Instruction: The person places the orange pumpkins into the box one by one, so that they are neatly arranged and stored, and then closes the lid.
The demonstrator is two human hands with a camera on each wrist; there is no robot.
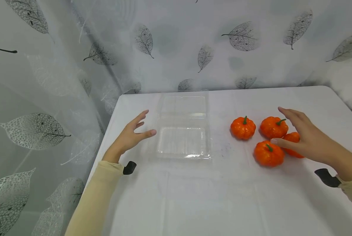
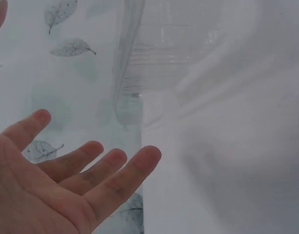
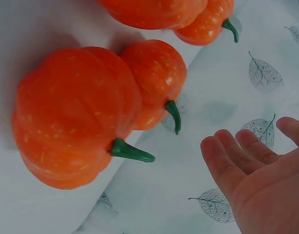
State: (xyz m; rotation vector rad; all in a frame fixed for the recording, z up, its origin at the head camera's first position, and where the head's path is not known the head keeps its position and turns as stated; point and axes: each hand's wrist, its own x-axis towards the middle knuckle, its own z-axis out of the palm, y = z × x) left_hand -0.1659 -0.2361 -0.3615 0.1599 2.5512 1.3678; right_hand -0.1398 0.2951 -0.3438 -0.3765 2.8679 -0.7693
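Leafy curtain (image 1: pixel 170 52), table (image 1: pixel 208 203), clear container (image 1: pixel 182 141), 4 pumpkins (image 1: pixel 242 128), right hand (image 1: pixel 313 139) partly hiding 2

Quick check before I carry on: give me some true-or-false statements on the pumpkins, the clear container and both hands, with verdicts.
1. Four orange pumpkins are in view on the white tabletop. True.
2. The left hand is nearer the clear plastic container than the right hand is. True.
3. A pumpkin sits in the container. False: it holds none.
4. The right hand grips a stem. False: its fingers are extended and grip nothing.
5. In the head view, the pumpkins lie left of the container. False: they lie right of it.
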